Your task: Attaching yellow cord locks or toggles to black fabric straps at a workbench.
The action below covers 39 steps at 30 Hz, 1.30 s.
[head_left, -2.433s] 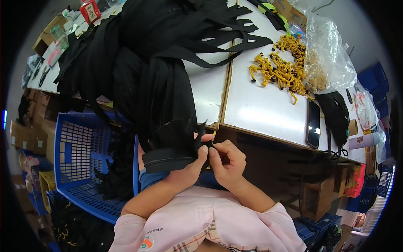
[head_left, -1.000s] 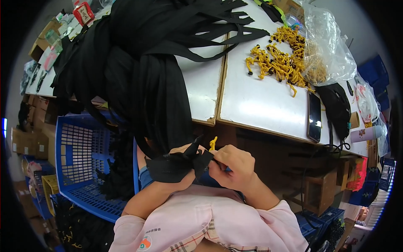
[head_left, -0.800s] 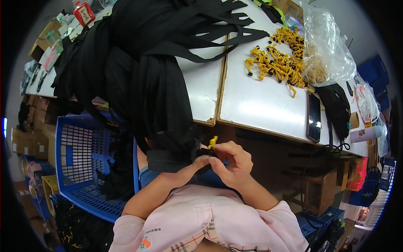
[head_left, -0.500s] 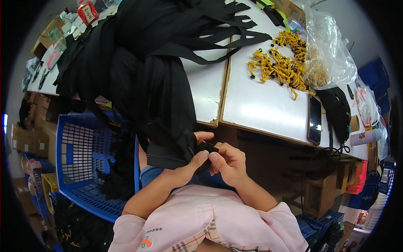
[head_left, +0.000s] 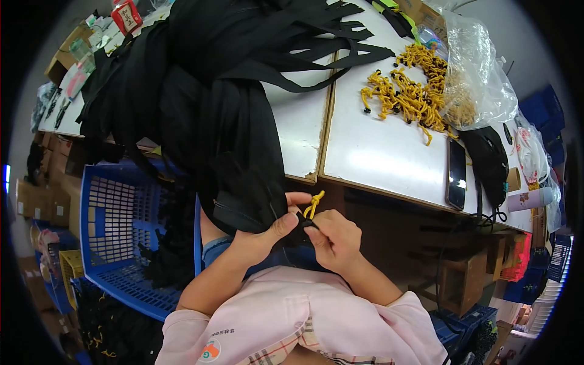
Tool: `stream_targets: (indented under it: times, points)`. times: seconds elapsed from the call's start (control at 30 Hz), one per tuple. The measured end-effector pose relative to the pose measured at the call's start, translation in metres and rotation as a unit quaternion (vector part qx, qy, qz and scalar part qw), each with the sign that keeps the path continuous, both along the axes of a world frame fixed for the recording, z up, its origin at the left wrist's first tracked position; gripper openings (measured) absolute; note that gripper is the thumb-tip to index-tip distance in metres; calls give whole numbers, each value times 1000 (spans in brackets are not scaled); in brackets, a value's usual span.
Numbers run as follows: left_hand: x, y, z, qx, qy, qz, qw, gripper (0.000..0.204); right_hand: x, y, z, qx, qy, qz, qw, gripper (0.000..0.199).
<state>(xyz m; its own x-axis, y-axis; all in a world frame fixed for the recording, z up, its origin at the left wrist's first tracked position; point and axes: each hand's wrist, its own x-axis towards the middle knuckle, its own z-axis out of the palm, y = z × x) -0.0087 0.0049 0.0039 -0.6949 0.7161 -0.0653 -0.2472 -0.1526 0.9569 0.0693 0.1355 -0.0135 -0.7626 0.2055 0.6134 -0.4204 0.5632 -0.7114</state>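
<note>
Small garment-accessory workshop, piecework bench.
White worktable (head_left: 389, 146) carrying a heap of black straps (head_left: 225, 91) at its left edge, yellow cord pulls (head_left: 407, 94) toward the far right corner; blue crate (head_left: 121, 231) and cardboard boxes (head_left: 36, 201) sitting alongside.

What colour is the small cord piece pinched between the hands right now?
Yellow. The cord piece shows best in the head view, above the right hand and beside the left hand.

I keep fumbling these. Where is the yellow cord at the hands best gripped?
Judging by its pose, pinch the yellow cord on its free looped end, from above: that end sticks up clear, while its lower end is hidden between the left hand and right hand.
</note>
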Motion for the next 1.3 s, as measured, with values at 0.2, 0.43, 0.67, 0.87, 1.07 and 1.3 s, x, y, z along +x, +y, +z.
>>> stream_targets:
  times: [0.2, 0.43, 0.67, 0.87, 1.07, 1.3]
  points:
    - [-1, 1, 1, -38, 190, -7, 981, 23, 0, 4, -3, 103, 87, -24, 991, 13]
    - [3, 1, -2, 8, 195, 20, 980, 19, -2, 13, 27, -156, -129, 130, 971, 12]
    - [-9, 1, 2, -12, -101, 40, 994, 22, 4, -1, 19, -56, -177, 118, 975, 24]
    - [3, 1, 5, -93, -55, -46, 993, 27, -18, 11, 35, 162, 20, -7, 987, 20]
    - [-2, 5, -3, 47, -45, 3, 998, 23, -6, 12, 35, -365, -226, 103, 897, 11]
    - [4, 11, -4, 22, -169, 53, 984, 25, -79, 118, 23, 298, -101, -221, 923, 43]
